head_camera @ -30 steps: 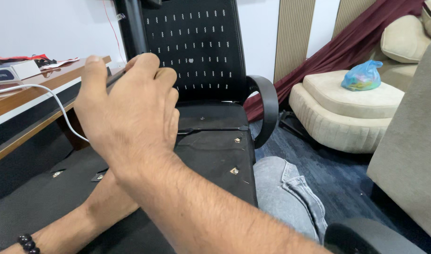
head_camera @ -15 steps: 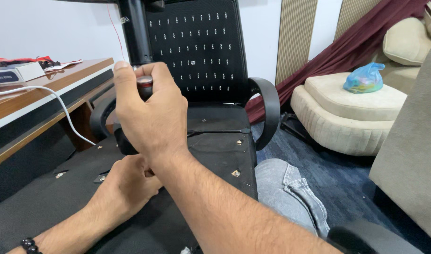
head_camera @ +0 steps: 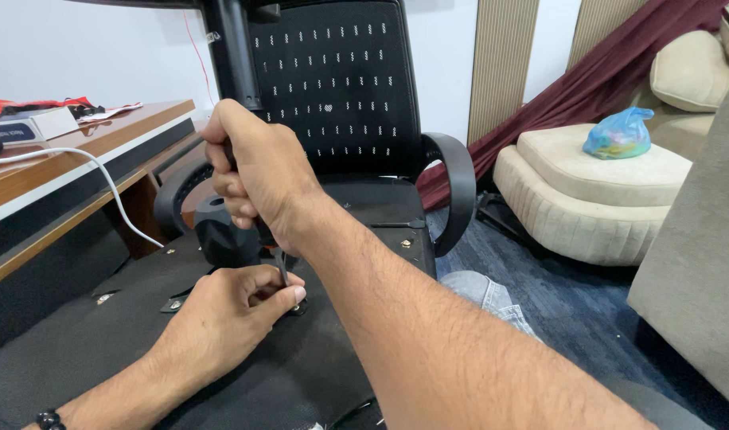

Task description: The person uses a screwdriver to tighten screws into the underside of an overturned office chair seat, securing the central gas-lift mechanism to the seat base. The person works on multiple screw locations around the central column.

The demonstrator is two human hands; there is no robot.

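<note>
The right hand (head_camera: pixel 257 171) is gripping a screwdriver (head_camera: pixel 281 267) upright; left hand (head_camera: pixel 237 306) fingers are pinching its tip against the black panel (head_camera: pixel 317 358). Several fasteners are already sitting seated; this one is not.

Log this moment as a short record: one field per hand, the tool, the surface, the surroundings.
right hand: fist closed around the screwdriver handle, shaft pointing down
left hand: fingers pinching the shaft near its tip
surface: black fabric chair underside with metal screws
behind: black mesh chair back, curved armrest
left side: wooden desk, white cable
right side: beige cushions, blue plastic bag
</note>
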